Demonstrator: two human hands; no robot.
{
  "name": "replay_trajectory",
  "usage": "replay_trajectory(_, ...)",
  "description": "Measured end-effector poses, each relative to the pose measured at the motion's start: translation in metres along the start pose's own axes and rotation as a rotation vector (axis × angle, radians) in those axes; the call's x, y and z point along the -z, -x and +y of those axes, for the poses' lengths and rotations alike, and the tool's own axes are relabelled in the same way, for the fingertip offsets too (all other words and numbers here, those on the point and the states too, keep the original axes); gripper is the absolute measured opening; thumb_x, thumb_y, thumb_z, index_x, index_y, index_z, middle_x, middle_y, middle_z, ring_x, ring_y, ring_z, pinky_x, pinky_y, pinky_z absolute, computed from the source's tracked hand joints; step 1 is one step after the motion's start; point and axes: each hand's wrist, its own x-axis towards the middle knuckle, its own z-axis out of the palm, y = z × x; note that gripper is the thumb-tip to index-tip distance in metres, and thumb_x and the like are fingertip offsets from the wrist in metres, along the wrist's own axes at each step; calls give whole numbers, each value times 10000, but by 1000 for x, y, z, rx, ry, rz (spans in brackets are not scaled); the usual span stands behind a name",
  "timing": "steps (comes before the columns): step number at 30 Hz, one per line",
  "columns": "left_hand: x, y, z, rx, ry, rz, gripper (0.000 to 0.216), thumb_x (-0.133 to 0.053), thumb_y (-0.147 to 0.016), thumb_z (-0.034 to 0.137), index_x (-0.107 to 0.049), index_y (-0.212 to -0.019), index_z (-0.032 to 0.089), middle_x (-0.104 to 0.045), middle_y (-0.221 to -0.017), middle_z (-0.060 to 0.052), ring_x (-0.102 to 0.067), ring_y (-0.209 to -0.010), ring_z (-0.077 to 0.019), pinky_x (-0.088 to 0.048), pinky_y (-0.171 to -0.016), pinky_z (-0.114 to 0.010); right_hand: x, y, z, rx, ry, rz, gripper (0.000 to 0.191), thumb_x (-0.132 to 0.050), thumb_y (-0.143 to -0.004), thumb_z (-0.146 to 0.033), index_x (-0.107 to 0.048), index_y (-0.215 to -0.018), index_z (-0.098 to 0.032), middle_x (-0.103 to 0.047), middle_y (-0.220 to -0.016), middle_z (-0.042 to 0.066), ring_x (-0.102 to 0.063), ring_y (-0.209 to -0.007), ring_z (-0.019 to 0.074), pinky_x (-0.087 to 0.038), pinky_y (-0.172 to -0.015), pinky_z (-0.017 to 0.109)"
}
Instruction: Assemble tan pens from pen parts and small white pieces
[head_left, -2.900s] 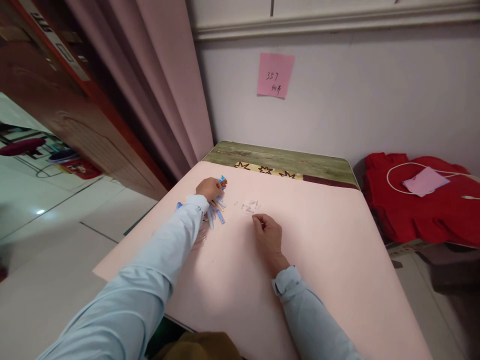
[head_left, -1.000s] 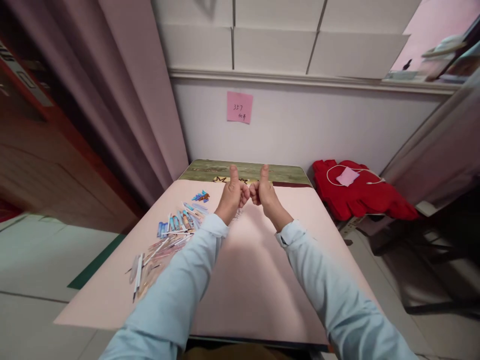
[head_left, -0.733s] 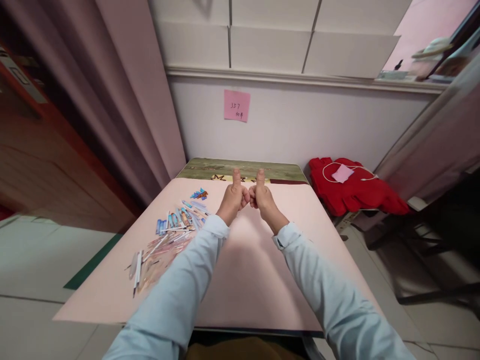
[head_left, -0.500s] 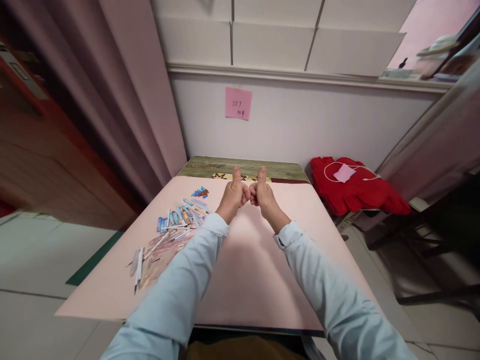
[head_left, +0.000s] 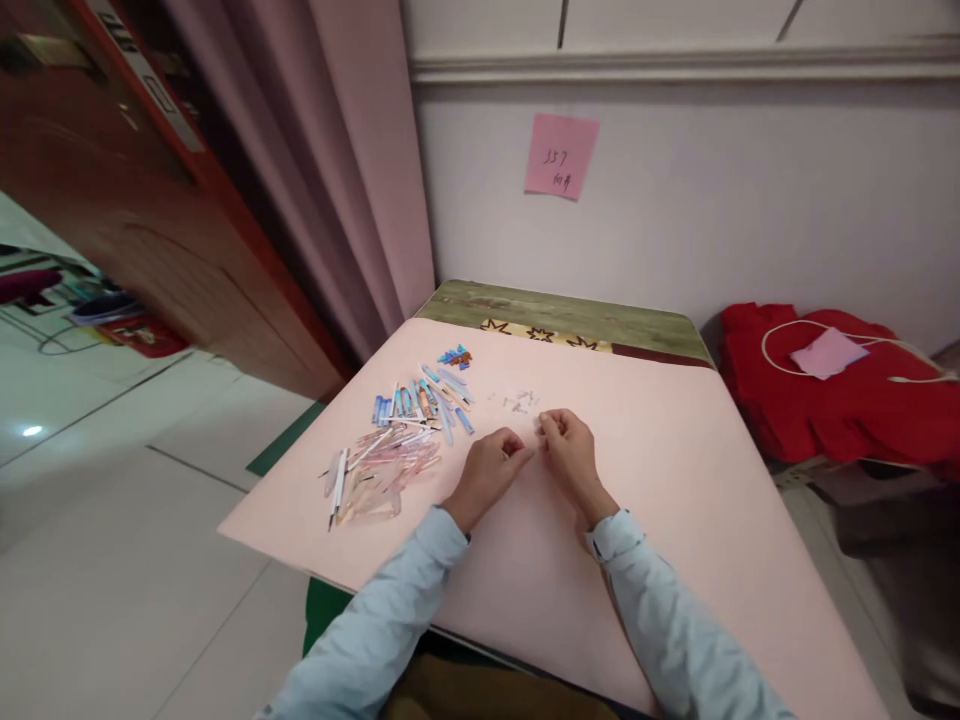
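Holding left hand [head_left: 489,470] near right hand [head_left: 573,452];
with thumbs close to forefingers, unclear whether pinching anything; probably for easy reach, with small bits [head_left: 519,405] just beyond right fingertips, pen parts [head_left: 423,402] left of left fingers.

I've got a pink sticky note [head_left: 562,157] up at one o'clock on my screen, "357" handwritten across it, fixed to the pale wall [head_left: 712,210], and right there at eleven the mauve curtain [head_left: 367,130] hangs in long folds! At ten it's the brown wooden door [head_left: 172,215]; over at three, a white cable [head_left: 763,346] and a pink paper slip [head_left: 826,354] lie on the rumpled red cloth [head_left: 840,415].
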Motion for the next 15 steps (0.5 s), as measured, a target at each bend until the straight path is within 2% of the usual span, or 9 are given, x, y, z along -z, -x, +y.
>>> replay_trajectory(3, 22, 12, -12, 23, -130, 21, 114, -632, -783, 303, -655, -756, 195, -667, -755, -20, -577, -698, -161, -413, -647, -275, -7, 5, 13, 49, 77, -11, 341, -549, -862, -509, -641, -798, -186, -669, -710, 29, -564, -618, 162, -423, -605, 268)
replay_trajectory(5, 42, 12, -15, 57, -229, 85, 92, -611, -785, 266, -648, -734, 201, -667, -754, -22, -575, -702, -165, -410, -652, -277, -9, 8, 15, 70, 125, -31, 335, -526, -884, -495, -652, -808, -194, -667, -700, 20, -564, -633, 166, -410, -612, 266)
replay_trajectory(10, 89, 0, -20, 105, -402, 421, 129, -567, -820, 296, -645, -762, 211, -666, -754, -14, -573, -676, -168, -406, -649, -278, -10, 11, 13, 73, 248, -63, 313, -511, -906, -481, -664, -824, -221, -650, -670, -6, -569, -623, 168, -383, -593, 262)
replay_trajectory(13, 102, -7, -20, 122, -416, 561, 142, -556, -837, 317, -654, -812, 218, -674, -765, 1, -579, -652, -159, -409, -653, -274, -10, 12, 11, 71, 302, -66, 300, -505, -906, -468, -675, -844, -228, -667, -684, -2, -581, -625, 172, -383, -594, 265)
replay_trajectory(15, 104, -9, -21, 146, -447, 562, 143, -558, -840, 318, -660, -818, 222, -680, -759, 5, -584, -650, -162, -399, -650, -274, -10, 11, 10, 73, 315, -73, 297, -500, -908, -460, -681, -856, -230, -688, -716, 6, -598, -644, 177, -395, -609, 268)
